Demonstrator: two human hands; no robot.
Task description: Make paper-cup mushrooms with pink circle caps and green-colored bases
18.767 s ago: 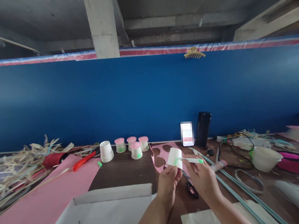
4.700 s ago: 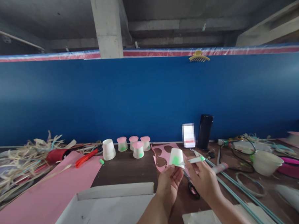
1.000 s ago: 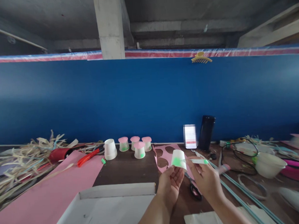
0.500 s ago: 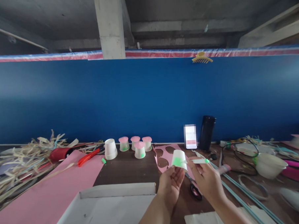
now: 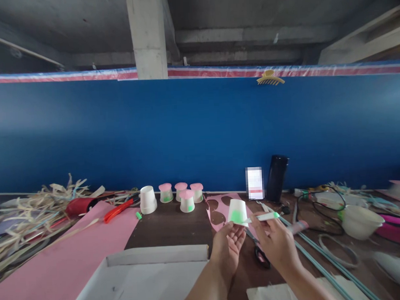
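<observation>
My left hand (image 5: 228,244) holds an upside-down white paper cup (image 5: 238,208) by its lower rim, with a green patch coloured on its side. Between the fingers of my right hand (image 5: 275,237) is a white marker (image 5: 264,217) with a green end, its tip at the lower right of the green patch. Several cups topped with pink caps (image 5: 186,195) stand at the back, some with green marks. Left of them is a stack of plain white cups (image 5: 148,200), with a small green marker cap (image 5: 138,215) lying near it.
Black-handled scissors (image 5: 261,257) lie below my hands, by a pink sheet with round cutouts (image 5: 218,202). A phone (image 5: 255,183) and a black bottle (image 5: 277,177) stand behind. Left are a white box lid (image 5: 158,255), pink paper (image 5: 75,252) and red pliers-like handles (image 5: 118,210). A white bowl (image 5: 362,222) sits right.
The marker tip has moved down and left across the cup, and the marker now slants more. The cup has turned slightly and shifted a little left in my left hand.
</observation>
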